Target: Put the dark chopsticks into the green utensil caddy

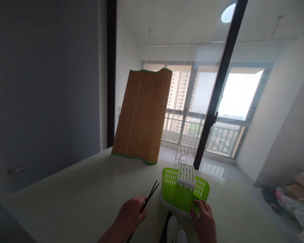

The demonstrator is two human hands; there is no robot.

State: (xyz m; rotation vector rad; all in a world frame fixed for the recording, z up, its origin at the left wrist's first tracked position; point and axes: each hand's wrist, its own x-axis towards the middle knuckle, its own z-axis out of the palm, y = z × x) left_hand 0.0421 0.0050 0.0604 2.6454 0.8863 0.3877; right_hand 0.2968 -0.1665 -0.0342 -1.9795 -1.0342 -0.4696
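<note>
The left hand point(130, 216) is closed around a pair of black chopsticks point(149, 196), tips pointing toward 1 o'clock at the green cutlery drainer point(183, 193). The right hand point(204, 221) grips the drainer's near wall, fingers curled over the rim. The drainer sits at 5 o'clock on the pale table point(78, 189), close to its near right edge; a careless push could likely slide it off there. At 11 o'clock a bamboo mat point(143, 114) stands loosely upright, and a knock may topple it. Open tabletop lies to 9 o'clock.
</note>
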